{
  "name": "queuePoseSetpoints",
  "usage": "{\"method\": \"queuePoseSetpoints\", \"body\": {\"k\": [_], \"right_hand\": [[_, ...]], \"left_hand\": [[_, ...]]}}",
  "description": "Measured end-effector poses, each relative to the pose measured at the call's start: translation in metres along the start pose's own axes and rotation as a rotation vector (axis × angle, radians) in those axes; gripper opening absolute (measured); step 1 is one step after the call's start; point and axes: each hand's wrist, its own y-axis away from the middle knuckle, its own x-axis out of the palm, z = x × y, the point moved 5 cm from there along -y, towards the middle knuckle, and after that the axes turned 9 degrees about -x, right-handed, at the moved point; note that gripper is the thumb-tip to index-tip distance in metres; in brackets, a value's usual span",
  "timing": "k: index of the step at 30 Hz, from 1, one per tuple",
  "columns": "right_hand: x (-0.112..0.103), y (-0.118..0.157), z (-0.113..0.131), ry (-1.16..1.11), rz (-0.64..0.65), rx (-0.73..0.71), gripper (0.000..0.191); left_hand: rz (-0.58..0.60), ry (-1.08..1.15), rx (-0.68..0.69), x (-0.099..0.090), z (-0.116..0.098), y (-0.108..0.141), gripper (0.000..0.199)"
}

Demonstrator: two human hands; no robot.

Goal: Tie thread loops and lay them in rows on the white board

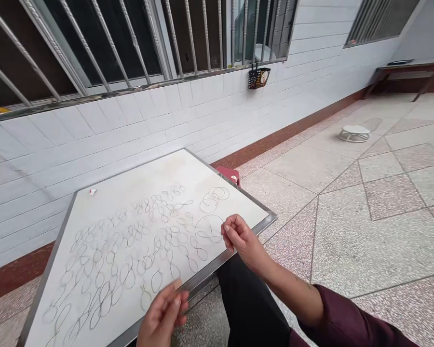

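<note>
Many thin dark loops, several twisted into figure eights point(130, 277), lie in rows over the white tabletop point(130, 176). Rounder thin rings point(211, 200) overlap near the table's right corner. My right hand point(237, 237) is closed in a pinch above the right edge, beside a large thin ring; what it holds, if anything, is too fine to make out. Over the near edge, my left hand point(166, 311) has thumb and fingers pressed together, close to the nearest loops. Whatever may be between those fingertips is too small to tell.
A small red and white object point(93, 192) sits at the table's far left corner. Behind the table, a red stool point(229, 176) shows partly. A black basket point(258, 77) hangs from the window bars. On the floor at right stands a low white seat point(354, 132).
</note>
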Motion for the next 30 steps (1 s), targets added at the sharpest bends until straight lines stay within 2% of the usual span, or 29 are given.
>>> {"method": "queuePoseSetpoints", "body": {"k": [3,6,11,17,19,25,30], "right_hand": [[0.030,0.036,0.005,-0.199,0.038,0.145,0.026],[0.050,0.061,0.006,-0.296,0.079,0.230,0.029],[0.069,0.083,0.008,-0.310,0.189,0.292,0.032],[0.074,0.081,0.028,0.014,0.273,0.045,0.027],[0.076,0.081,0.032,0.089,0.298,0.010,0.027],[0.085,0.087,0.030,0.051,0.375,0.070,0.030],[0.087,0.090,0.027,0.003,0.347,0.100,0.022]], "left_hand": [[0.116,0.016,0.077,0.024,-0.023,0.015,0.063],[0.164,0.096,0.132,0.031,-0.021,0.025,0.053],[0.073,0.228,0.186,0.012,0.000,0.034,0.044],[0.030,0.154,0.229,-0.008,0.006,0.047,0.043],[0.029,0.150,0.232,-0.011,0.006,0.051,0.043],[0.071,0.250,0.174,-0.016,0.008,0.052,0.041],[0.112,0.307,0.081,-0.017,0.013,0.051,0.040]]}}
